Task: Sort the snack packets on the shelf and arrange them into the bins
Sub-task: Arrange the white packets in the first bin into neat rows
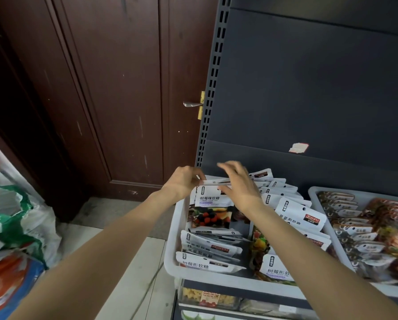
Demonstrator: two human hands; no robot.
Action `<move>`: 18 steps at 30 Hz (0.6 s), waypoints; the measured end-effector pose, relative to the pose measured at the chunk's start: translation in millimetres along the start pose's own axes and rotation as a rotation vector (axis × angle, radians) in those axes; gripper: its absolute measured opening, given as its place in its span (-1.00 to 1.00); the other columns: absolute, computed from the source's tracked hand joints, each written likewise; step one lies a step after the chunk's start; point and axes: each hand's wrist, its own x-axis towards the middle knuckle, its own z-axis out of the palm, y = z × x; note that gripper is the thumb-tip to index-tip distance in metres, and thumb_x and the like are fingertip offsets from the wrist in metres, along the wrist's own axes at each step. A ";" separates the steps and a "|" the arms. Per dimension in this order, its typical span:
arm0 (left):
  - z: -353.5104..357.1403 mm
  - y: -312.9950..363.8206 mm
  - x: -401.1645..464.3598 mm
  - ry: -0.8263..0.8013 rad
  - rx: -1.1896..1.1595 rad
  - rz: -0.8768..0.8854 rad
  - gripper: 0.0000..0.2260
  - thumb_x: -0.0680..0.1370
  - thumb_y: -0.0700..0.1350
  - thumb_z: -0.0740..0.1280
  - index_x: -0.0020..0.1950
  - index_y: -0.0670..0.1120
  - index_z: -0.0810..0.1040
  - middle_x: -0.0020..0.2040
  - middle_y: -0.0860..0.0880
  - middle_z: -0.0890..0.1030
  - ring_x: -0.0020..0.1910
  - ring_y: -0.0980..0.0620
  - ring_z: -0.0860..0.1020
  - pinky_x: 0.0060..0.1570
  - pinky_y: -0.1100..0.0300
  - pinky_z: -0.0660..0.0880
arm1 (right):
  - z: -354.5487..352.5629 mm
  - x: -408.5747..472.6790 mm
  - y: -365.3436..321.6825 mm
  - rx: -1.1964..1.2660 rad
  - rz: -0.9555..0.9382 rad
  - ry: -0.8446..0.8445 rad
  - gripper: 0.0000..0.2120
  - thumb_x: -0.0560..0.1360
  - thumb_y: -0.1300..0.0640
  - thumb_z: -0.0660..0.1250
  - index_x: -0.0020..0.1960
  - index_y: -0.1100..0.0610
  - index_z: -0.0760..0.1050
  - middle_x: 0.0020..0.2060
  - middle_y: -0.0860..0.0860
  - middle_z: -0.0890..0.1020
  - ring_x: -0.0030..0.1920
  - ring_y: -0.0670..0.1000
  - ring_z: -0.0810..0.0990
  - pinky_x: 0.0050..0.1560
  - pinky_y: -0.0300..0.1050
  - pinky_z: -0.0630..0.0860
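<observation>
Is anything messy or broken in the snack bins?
Nothing looks broken. In the white bin, the white snack packets lean at different angles and some lie flat instead of standing in a row. A torn sticker clings to the shelf's back panel.

Open air above the packed bin (170,257); shelf back panel (308,88) blocks behind.

I see the dark shelf (239,291) bearing two white bins (170,255) (313,192), side by side, holding snack packets (210,211).
</observation>
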 end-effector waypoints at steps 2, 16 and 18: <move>-1.5 -0.5 -0.5 -0.005 -0.027 0.009 -0.86 0.58 -0.21 0.29 0.06 -0.13 0.63 0.03 -0.14 0.64 -0.04 -0.03 0.57 -0.05 0.26 0.42 | -1.5 6.6 2.0 -0.031 0.008 -0.052 -0.46 0.54 0.13 0.31 0.47 -0.05 0.22 0.38 -0.04 0.34 0.35 0.02 0.34 0.22 -0.03 0.42; 14.3 -6.0 -9.2 0.078 0.080 -0.109 -0.82 0.55 -0.18 0.33 0.14 -0.11 0.57 0.03 -0.19 0.59 0.02 -0.18 0.57 0.02 0.02 0.52 | -8.0 9.9 18.0 0.106 0.200 -0.020 -0.75 0.47 -0.02 0.40 -0.31 0.08 0.48 -0.34 -0.05 0.56 -0.25 -0.01 0.52 -0.29 -0.17 0.31; 12.3 -8.4 -8.9 0.097 0.130 -0.140 -0.80 0.57 -0.20 0.29 0.18 -0.12 0.58 0.04 -0.20 0.59 0.04 -0.21 0.57 0.03 0.01 0.53 | -11.2 7.5 27.7 0.112 0.244 0.041 -0.77 0.50 0.01 0.37 -0.27 0.10 0.50 -0.31 0.00 0.59 -0.21 0.03 0.56 -0.29 -0.16 0.36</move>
